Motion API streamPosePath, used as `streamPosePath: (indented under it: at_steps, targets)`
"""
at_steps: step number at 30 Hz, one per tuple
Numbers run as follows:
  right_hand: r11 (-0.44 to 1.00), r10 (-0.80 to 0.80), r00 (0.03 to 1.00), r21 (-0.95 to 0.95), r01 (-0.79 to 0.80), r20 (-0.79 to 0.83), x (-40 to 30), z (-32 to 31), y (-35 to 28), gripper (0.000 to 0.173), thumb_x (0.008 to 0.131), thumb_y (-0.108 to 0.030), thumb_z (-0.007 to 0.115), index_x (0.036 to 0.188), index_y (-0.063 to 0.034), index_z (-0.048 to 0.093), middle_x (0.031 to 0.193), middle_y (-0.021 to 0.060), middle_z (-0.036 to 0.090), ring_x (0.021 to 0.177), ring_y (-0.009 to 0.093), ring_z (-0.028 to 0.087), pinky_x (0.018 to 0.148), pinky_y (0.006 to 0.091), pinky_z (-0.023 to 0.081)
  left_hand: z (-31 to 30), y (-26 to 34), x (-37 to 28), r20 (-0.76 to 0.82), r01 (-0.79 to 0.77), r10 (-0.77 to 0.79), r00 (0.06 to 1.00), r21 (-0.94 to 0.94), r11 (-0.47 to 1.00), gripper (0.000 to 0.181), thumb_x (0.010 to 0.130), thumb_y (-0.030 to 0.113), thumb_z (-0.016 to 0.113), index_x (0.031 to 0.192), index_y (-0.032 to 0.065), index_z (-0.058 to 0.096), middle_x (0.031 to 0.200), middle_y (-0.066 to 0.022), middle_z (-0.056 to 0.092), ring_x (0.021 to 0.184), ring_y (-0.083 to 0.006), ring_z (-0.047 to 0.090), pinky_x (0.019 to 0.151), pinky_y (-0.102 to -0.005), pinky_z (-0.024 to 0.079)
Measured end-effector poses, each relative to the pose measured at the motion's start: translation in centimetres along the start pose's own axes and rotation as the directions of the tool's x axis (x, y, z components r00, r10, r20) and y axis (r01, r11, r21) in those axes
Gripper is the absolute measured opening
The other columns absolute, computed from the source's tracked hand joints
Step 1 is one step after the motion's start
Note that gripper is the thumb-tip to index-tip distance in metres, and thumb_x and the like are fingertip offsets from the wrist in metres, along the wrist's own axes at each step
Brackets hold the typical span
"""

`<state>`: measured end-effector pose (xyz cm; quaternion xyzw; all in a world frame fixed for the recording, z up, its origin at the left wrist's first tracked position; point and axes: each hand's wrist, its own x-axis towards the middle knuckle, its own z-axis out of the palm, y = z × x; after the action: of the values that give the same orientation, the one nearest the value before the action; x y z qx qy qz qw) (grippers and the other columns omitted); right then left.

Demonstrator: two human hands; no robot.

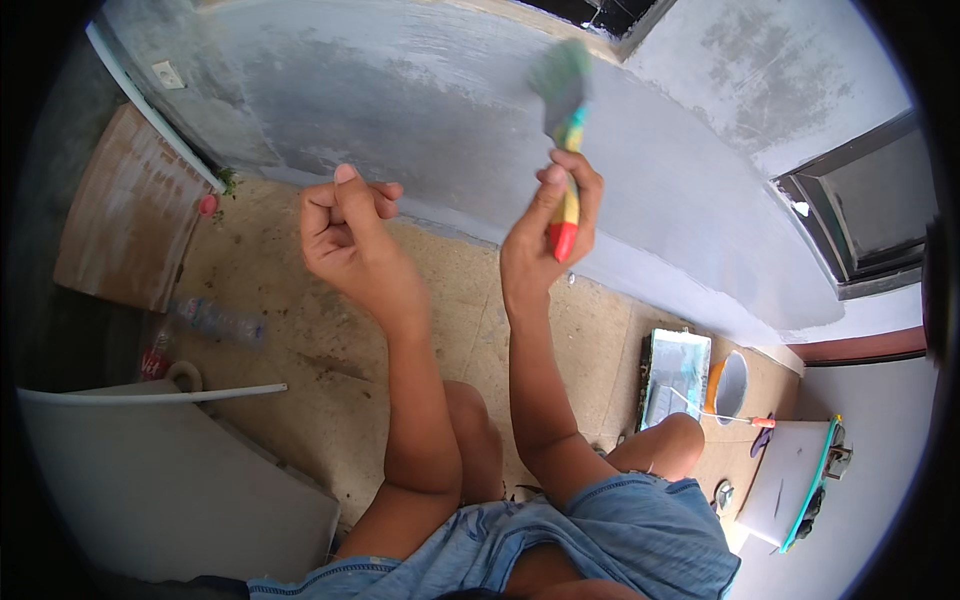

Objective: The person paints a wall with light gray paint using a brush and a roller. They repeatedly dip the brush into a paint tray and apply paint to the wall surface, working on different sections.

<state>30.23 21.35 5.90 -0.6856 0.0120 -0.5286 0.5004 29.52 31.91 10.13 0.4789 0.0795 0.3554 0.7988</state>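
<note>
My right hand (551,217) is closed around the handle of a paintbrush (571,142), a yellow handle with a red end. The brush points up, its greenish bristles blurred in front of the grey-painted wall (420,97); whether they touch the wall I cannot tell. To the left, my left hand (356,232) is raised with loosely curled fingers and holds nothing. Lower right on the floor lies a paint tray (679,367) with a paint roller (761,422) resting across it, beside an orange bucket (720,379) with a pale inside.
A brown board (135,217) leans at the left by a wall socket (168,75). Plastic bottles (217,319) lie on the tiled floor (442,300). A white pipe (225,393) juts over a grey panel (180,480). A white container (787,476) stands right, below a dark-framed window (862,202).
</note>
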Motion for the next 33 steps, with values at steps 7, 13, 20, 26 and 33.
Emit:
streamPosePath:
  at_steps: [7, 13, 20, 26, 33]
  targets:
    - [0.972, -0.112, 0.990, -0.197, 0.127, 0.088, -1.0, 3.2, -2.2, 0.014, 0.100, -0.007, 0.055, 0.110, 0.0000, 0.060, 0.101, 0.0127, 0.050, 0.091, 0.022, 0.053, 0.081, 0.0343, 0.044, -0.1, 0.4, 0.5, -0.082, -0.004, 0.006, 0.997, 0.014, 1.000, 0.031, 0.097, 0.015, 0.060, 0.070, 0.0087, 0.047, 0.061, -0.0002, 0.045, 0.064, -0.0131, 0.056, 0.067, -0.0275, 0.044]
    - [0.989, -0.057, 0.938, 0.148, 0.007, 0.341, -0.8, 9.1, -3.3, 0.014, 0.101, -0.013, 0.057, 0.109, -0.0051, 0.064, 0.093, 0.0099, 0.050, 0.075, 0.018, 0.053, 0.066, 0.0329, 0.044, -1.4, 0.5, 1.7, -0.136, -0.103, 0.106, 0.985, 0.034, 0.994, 0.032, 0.097, 0.016, 0.059, 0.070, 0.0076, 0.046, 0.059, -0.0019, 0.048, 0.063, -0.0122, 0.056, 0.065, -0.0273, 0.042]
    - [0.947, 0.275, 0.942, 0.113, -0.299, 0.190, 1.1, 2.6, -2.7, 0.010, 0.100, -0.007, 0.056, 0.106, -0.0026, 0.063, 0.096, 0.0095, 0.054, 0.083, 0.022, 0.054, 0.071, 0.0338, 0.045, -1.6, 0.1, 1.6, -0.098, -0.093, 0.096, 0.990, 0.037, 0.995, 0.033, 0.098, 0.018, 0.059, 0.069, 0.0077, 0.046, 0.060, -0.0024, 0.049, 0.064, -0.0121, 0.056, 0.066, -0.0281, 0.043]
    - [0.985, -0.102, 0.994, -0.135, 0.107, 0.046, -0.6, 2.0, -2.4, 0.009, 0.097, -0.003, 0.058, 0.105, -0.0030, 0.063, 0.097, 0.0093, 0.048, 0.088, 0.024, 0.047, 0.073, 0.0359, 0.043, -1.3, -0.1, 1.1, -0.086, -0.081, 0.082, 0.993, 0.018, 0.997, 0.030, 0.098, 0.015, 0.058, 0.071, 0.0080, 0.048, 0.062, -0.0008, 0.046, 0.065, -0.0131, 0.055, 0.068, -0.0281, 0.044]
    - [0.988, -0.050, 0.909, 0.153, -0.015, 0.415, 0.7, 6.9, -2.6, 0.014, 0.101, -0.016, 0.058, 0.108, -0.0060, 0.065, 0.100, 0.0094, 0.052, 0.080, 0.015, 0.052, 0.071, 0.0306, 0.045, -1.2, 0.5, 1.4, -0.113, -0.116, 0.124, 0.986, 0.070, 0.991, 0.034, 0.098, 0.015, 0.057, 0.068, 0.0070, 0.044, 0.061, -0.0028, 0.048, 0.064, -0.0134, 0.056, 0.066, -0.0290, 0.045]
